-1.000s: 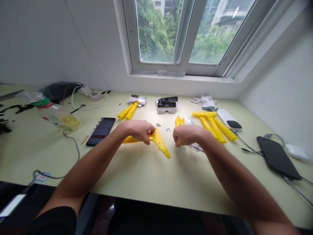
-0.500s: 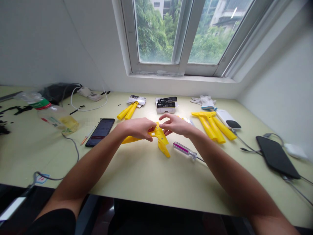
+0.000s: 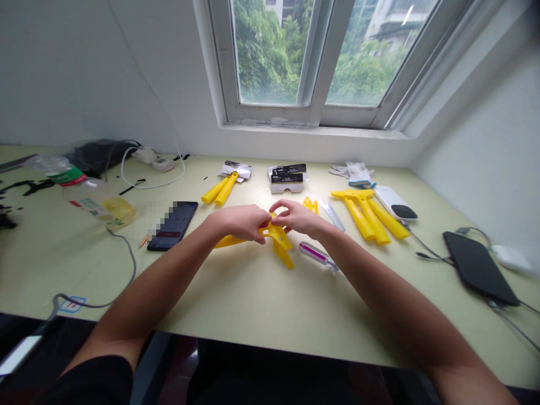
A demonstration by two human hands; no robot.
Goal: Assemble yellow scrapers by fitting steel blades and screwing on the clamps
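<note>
My left hand (image 3: pixel 242 220) is closed around a yellow plastic scraper (image 3: pixel 282 239), near where the handle meets the head. The scraper's handle (image 3: pixel 230 241) sticks out to the left below this hand, and its angled head with small silver screws points right and down. At the head's upper edge, my right hand (image 3: pixel 297 216) has thumb and index finger pinched together by a screw. Those fingers partly hide the edge. Just below the right wrist lies a screwdriver with a clear and purple handle (image 3: pixel 316 254); the forearm covers its shaft.
More yellow scraper handles lie at right (image 3: pixel 365 216) and back left (image 3: pixel 225 188). Behind my hands are small yellow parts (image 3: pixel 311 205), metal blades (image 3: pixel 332 215) and small boxes (image 3: pixel 287 180). A phone (image 3: pixel 175 225) and a bottle (image 3: pixel 90 194) are left; gloves (image 3: pixel 352 173) and a black device (image 3: pixel 478 270) right.
My right hand has moved slightly left, its thumb and index finger closing at the scraper's head. The head has tilted a little. My left hand keeps its grip.
</note>
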